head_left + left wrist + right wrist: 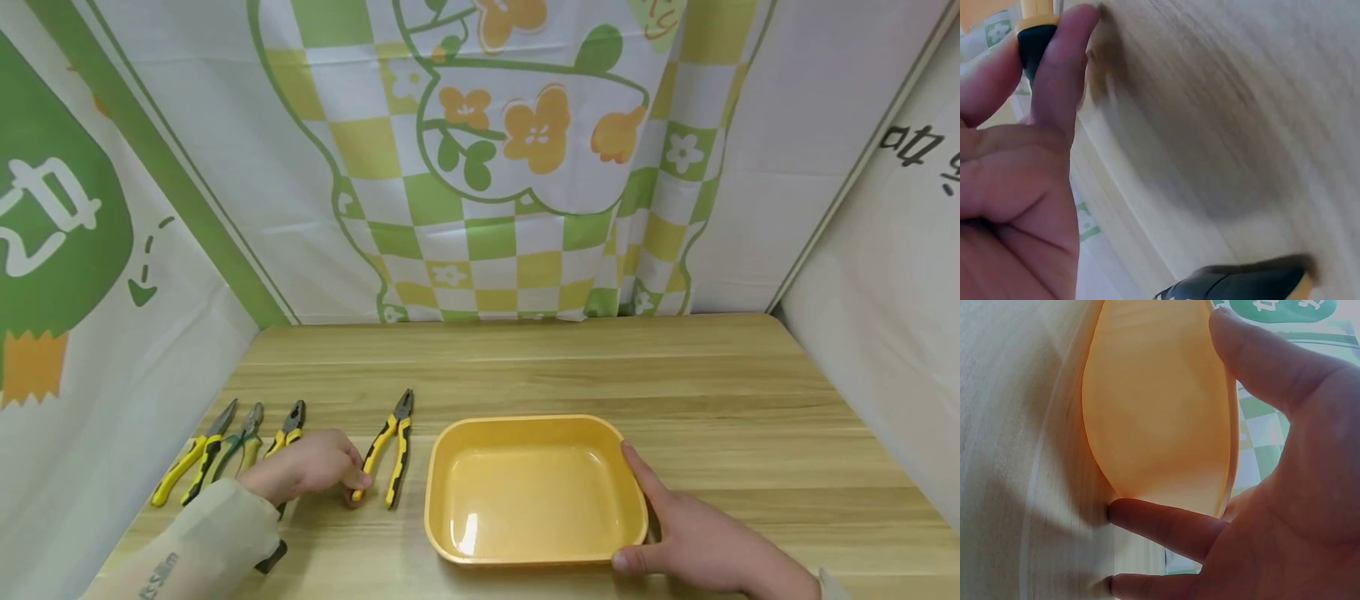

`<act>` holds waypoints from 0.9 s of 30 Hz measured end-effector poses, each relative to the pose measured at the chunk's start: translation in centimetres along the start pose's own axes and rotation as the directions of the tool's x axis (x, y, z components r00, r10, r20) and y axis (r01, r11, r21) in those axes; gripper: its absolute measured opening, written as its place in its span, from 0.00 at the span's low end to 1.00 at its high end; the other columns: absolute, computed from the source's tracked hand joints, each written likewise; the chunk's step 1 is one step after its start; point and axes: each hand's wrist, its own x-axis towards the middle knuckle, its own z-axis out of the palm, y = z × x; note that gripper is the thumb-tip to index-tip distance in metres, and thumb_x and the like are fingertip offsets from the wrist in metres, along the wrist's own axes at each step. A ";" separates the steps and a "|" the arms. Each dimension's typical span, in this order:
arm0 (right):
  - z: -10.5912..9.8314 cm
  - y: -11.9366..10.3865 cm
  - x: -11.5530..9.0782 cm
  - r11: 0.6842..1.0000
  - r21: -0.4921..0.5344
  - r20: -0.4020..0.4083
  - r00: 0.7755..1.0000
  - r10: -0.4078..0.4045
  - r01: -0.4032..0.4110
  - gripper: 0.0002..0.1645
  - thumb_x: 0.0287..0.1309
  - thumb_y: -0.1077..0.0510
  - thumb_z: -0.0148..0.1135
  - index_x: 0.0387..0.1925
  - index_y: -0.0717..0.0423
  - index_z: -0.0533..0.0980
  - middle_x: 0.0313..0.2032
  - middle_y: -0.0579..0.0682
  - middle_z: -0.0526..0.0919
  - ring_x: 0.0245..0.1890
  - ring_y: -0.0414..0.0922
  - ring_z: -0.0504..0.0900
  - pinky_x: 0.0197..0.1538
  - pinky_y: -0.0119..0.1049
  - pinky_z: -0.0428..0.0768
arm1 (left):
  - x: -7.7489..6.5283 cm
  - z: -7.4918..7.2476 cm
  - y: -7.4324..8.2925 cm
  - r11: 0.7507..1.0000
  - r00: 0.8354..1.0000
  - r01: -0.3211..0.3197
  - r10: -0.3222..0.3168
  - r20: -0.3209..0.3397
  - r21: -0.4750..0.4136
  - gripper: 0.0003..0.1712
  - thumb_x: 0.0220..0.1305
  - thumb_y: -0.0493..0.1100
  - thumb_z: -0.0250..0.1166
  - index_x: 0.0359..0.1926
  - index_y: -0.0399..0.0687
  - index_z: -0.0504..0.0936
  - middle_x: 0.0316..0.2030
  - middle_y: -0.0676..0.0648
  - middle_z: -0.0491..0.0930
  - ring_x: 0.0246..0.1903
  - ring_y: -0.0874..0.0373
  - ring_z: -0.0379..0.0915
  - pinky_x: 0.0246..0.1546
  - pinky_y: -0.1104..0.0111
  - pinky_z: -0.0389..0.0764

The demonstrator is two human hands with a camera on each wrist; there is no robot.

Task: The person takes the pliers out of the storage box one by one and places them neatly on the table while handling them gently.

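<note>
My left hand (318, 462) pinches one handle end of yellow-and-black combination pliers (403, 442) between thumb and fingertip. These pliers lie with handles spread and dark jaws pointing away, just left of a yellow plastic box (540, 554). Up close in the left wrist view, the held handle (1036, 44) shows between the fingers. My right hand (690, 533) holds the box by its right end, thumb at the near corner and a finger along the far part of the rim. Inside, the box holds nothing. In the right wrist view, other fingers (1166, 528) reach down its outer wall.
Left of my left hand are yellow-and-black needle-nose pliers (198, 454), green-handled diagonal cutters (242, 442) and another yellow-and-black pair of pliers (292, 425), partly hidden by the hand. A patterned cloth (487, 233) hangs behind the wooden table (712, 367).
</note>
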 end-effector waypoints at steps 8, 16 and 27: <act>0.0 0.0 0.0 1.000 -0.011 -0.003 1.000 -0.010 0.010 0.75 0.51 0.30 0.70 0.79 0.55 0.32 0.48 0.60 0.83 0.47 0.48 0.80 0.54 0.54 0.75 | -0.6 0.0 2.2 0.953 0.998 -0.034 0.047 -0.037 0.301 0.24 0.67 0.55 0.65 0.19 0.45 0.78 0.13 0.53 0.70 0.14 0.61 0.62 0.17 0.67 0.67; 0.0 0.0 -0.1 1.000 -0.004 -0.004 1.000 0.002 -0.002 0.76 0.49 0.29 0.70 0.79 0.53 0.31 0.50 0.62 0.82 0.48 0.50 0.80 0.54 0.56 0.74 | -0.9 1.5 4.8 0.858 0.973 -0.123 0.203 -0.109 0.499 0.51 0.55 0.61 0.74 0.71 0.36 0.66 0.64 0.29 0.69 0.53 0.36 0.75 0.48 0.46 0.77; 0.0 -0.1 0.0 1.000 -0.010 -0.008 1.000 -0.010 0.010 0.76 0.50 0.28 0.69 0.79 0.55 0.32 0.51 0.62 0.82 0.47 0.49 0.80 0.54 0.55 0.75 | -1.0 3.6 5.4 0.807 0.960 -0.205 0.276 -0.047 0.554 0.40 0.45 0.46 0.81 0.60 0.37 0.79 0.57 0.34 0.75 0.50 0.37 0.76 0.52 0.47 0.76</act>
